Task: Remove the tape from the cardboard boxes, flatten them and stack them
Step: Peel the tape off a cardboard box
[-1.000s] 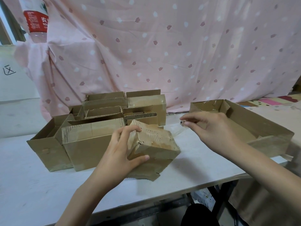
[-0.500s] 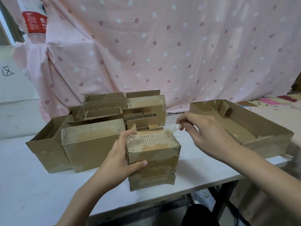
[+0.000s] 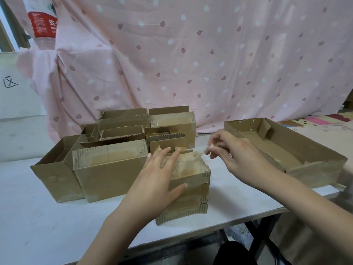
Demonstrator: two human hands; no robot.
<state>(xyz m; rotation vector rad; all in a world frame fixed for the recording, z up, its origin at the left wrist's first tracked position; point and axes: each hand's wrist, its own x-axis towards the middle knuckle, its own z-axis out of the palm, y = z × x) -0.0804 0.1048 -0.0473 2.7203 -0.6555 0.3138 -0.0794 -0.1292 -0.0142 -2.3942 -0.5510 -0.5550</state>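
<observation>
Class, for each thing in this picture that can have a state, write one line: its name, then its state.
Small brown cardboard box: closed, steadied by left hand.
Clear tape strip: partly peeled, pinched by right hand.
Large shallow cardboard tray: open.
Cluster of brown cardboard boxes: unflattened, several open-topped.
Plastic bottle: upside down.

A white bench (image 3: 57,222) carries everything. Directly under the left hand's fingers (image 3: 164,157) a small taped cardboard box (image 3: 193,180) stands near the front edge. Left of those fingers sits a longer closed box (image 3: 108,173), with an open box (image 3: 55,175) touching its far side and more open boxes (image 3: 145,127) crowded behind. Beyond the right hand's fingers (image 3: 215,148), a wide shallow open box (image 3: 286,150) rests at the bench's right end.
</observation>
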